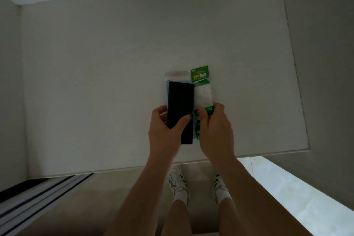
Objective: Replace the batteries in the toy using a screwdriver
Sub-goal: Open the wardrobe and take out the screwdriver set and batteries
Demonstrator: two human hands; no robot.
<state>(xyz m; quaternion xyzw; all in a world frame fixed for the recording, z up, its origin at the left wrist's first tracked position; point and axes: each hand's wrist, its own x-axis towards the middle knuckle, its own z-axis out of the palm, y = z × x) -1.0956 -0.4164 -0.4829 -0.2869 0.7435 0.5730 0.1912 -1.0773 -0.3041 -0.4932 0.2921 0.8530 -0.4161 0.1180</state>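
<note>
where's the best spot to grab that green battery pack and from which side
Grip the battery pack at its near end, where the batteries give it bulk; the far part looks like thin clear plastic and a card header. Come from the right: the black case in the left hand crowds its left edge. The right hand grips there.

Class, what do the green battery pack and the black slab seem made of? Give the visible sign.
Battery pack: likely thin glossy plastic film with a printed green header; it shows whitish glare. Black slab: matte, perhaps plastic or card; flat, no shine.
</note>
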